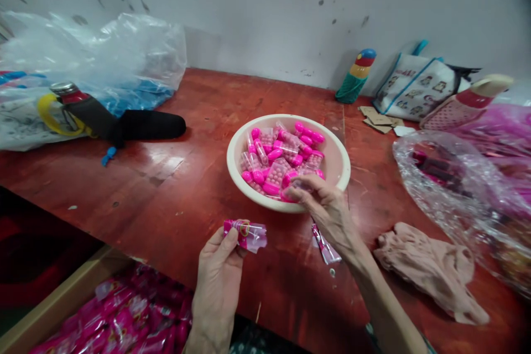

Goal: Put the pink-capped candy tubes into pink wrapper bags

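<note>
My left hand (222, 265) pinches a pink-and-clear plastic wrapper (246, 235) between thumb and fingers, in front of the bowl. A cream plastic bowl (236, 174) holds many small clear containers with pink caps (276, 177), filled with little pink balls. Over the bowl's near rim, my right hand (326, 204) has its fingers curled together among the containers. Something see-through shows between those fingers, but its kind is hard to make out. More flat wrappers (326, 246) lie on the table under my right wrist.
Below the table's left edge, a cardboard box (62, 301) holds many pink wrapped packs (128, 315). A beige cloth (427, 268) and clear plastic bags (440, 177) lie at right. Behind stand a covered bottle (355, 77) and a printed bag (418, 86). A black-sleeved item (151, 124) lies left.
</note>
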`<state>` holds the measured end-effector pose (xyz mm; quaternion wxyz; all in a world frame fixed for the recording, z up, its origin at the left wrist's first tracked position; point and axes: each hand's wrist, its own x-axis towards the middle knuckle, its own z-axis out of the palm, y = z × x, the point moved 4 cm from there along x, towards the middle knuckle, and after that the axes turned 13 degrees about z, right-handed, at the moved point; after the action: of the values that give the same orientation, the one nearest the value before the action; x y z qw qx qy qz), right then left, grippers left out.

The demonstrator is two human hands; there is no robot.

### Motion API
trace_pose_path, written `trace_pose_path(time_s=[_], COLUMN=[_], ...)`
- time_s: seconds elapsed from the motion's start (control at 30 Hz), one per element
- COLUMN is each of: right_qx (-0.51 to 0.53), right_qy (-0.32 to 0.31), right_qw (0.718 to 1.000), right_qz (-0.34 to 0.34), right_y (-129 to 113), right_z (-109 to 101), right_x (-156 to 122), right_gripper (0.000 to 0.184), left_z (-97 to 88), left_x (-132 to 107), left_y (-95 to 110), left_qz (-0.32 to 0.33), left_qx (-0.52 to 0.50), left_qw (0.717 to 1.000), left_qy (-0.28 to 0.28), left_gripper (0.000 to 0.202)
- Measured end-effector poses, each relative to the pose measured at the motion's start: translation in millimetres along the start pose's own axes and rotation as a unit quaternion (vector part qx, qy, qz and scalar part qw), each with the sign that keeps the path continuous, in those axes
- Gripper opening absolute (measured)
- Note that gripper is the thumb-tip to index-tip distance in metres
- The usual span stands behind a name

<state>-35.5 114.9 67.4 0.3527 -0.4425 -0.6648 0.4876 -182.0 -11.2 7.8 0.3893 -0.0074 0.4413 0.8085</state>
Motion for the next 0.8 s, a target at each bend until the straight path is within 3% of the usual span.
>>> trace_pose_path(time_s=[0.13,0.27,0.37,0.57,0.8], right_qx=[0.249,0.363,0.382,0.365,0.369], right_qy=[0.061,0.09,0.096,0.102,0.137], right_qw=[0.961,0.915,0.899,0.895,0.887], right_qz=[0.099,0.153,0.192,0.234,0.241], right_y=[12,16,19,25,30], right_z=[-8,-8,-3,14,23], right_x=[-8,-26,-46,-78,-84], right_gripper=[0.019,0.018,0.017,0.018,0.019], left_z=[4.6,6.3,6.6,11.3,19.1], left_x=[-1,-4,-6,-12,-18], left_y=[-3,-8,-9,-7,-4], left_qz=[-0.002,-0.008,0.005,0.056,0.078], left_qx=[-0.006,0.003,0.021,0.046,0.107], left_qw=[1.0,1.0,0.999,0.996,0.981], left_qy=[-0.012,-0.027,-0.038,-0.042,-0.141], left_gripper=[0.02,0.018,0.017,0.021,0.021])
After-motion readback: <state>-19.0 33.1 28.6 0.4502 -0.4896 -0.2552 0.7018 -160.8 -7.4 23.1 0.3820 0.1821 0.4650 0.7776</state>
